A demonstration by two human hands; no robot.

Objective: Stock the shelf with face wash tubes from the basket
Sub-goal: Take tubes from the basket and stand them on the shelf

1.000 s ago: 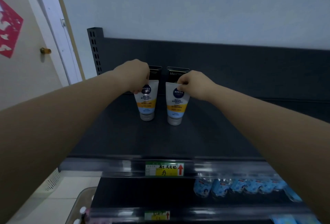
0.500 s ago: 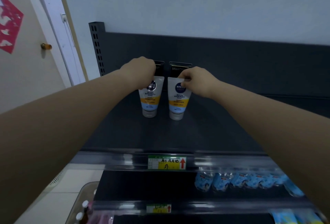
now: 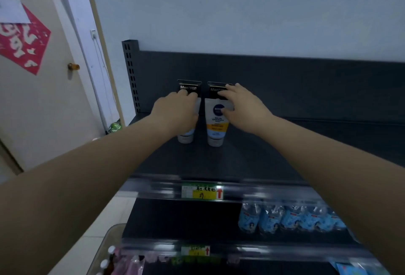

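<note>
Two white face wash tubes stand cap down, side by side, on the dark top shelf (image 3: pixel 219 161). My left hand (image 3: pixel 176 110) covers the left white tube (image 3: pixel 186 135) and grips its top, fingertips reaching the black "Men" tube (image 3: pixel 189 87) behind it. My right hand (image 3: pixel 245 108) is spread open: its fingers lie on the second black tube (image 3: pixel 215 89) and its thumb touches the right white tube (image 3: pixel 217 121). A clear basket (image 3: pixel 103 244) shows at the bottom left with several bottles in it.
The top shelf stretches bare to the right of the tubes. A yellow price label (image 3: pixel 201 191) is on its front rail. Blue-labelled water bottles (image 3: pixel 291 217) fill the shelf below. A door (image 3: pixel 43 99) with a knob (image 3: pixel 73 66) stands at left.
My right hand has let go of its pinch on the right white tube and spread its fingers onto the black tube behind. Both hands have reached slightly further back. The view has tilted up.
</note>
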